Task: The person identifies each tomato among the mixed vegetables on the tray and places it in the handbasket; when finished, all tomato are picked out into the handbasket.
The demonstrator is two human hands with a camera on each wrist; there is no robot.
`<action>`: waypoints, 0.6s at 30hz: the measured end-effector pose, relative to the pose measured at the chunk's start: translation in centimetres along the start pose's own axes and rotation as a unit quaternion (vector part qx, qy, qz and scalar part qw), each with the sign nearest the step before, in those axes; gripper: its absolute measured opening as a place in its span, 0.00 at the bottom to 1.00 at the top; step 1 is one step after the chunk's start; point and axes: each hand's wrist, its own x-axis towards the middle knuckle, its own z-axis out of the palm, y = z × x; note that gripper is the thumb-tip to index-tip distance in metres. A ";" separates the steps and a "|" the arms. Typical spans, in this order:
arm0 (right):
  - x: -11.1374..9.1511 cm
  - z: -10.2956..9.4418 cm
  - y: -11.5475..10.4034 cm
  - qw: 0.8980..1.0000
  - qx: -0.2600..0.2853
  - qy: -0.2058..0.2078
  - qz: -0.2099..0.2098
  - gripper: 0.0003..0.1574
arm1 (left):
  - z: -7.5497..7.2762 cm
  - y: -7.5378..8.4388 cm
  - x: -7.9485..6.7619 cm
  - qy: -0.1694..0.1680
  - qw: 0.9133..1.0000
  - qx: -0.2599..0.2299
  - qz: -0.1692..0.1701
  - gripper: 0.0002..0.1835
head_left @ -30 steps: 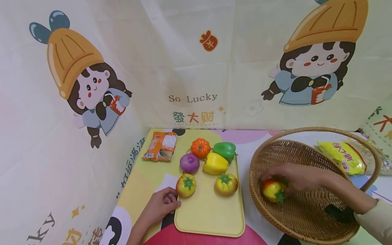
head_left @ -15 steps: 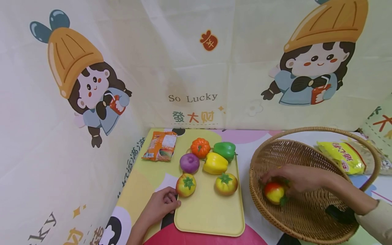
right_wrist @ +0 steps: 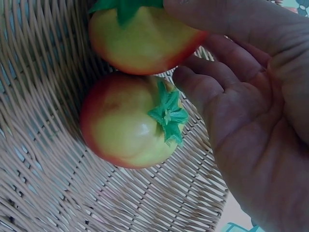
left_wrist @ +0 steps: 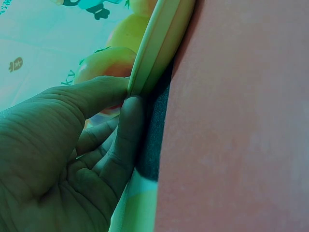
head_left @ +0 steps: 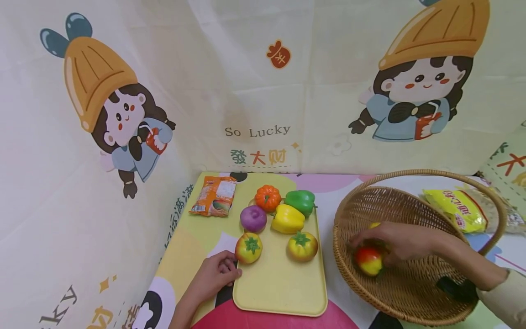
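Against the frame a second back, my right hand (head_left: 400, 242) has rolled the tomato (head_left: 369, 261) in the basket (head_left: 411, 292): its green stem faced the camera then, and now the head view shows mostly red and yellow skin, with the stem tucked toward the palm. My left hand (head_left: 213, 276) has not shifted from the tray (head_left: 283, 292). In the right wrist view the tomato's stem (right_wrist: 168, 116) points sideways at the palm, so its stem axis lies roughly flat along the basket weave; the fruit is nearly round, with no real long axis. It rests on the wicker near the basket's left wall, and a second tomato (right_wrist: 140, 38) touches it from above in that view. My right fingers (right_wrist: 203, 87) curve loosely just beside the lower tomato, with the thumb over the upper one; I cannot tell whether either fruit is actually gripped. My left hand pinches the tray's near left edge, thumb on the rim and fingers (left_wrist: 128, 130) curled beneath. Six toy vegetables sit on the tray's far half.
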 end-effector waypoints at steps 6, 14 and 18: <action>-0.3 0.3 -0.1 1.000 0.010 -0.001 -0.002 0.47 | 0.0 -0.2 -0.1 -0.001 1.000 0.004 -0.002 0.20; -0.6 0.4 -0.5 0.999 0.029 -0.013 0.016 0.47 | 0.0 -0.5 0.0 -0.004 1.000 0.010 0.000 0.19; -0.7 0.3 -0.7 0.999 0.027 -0.014 0.020 0.47 | 0.0 -0.5 0.1 -0.001 1.000 0.012 0.004 0.19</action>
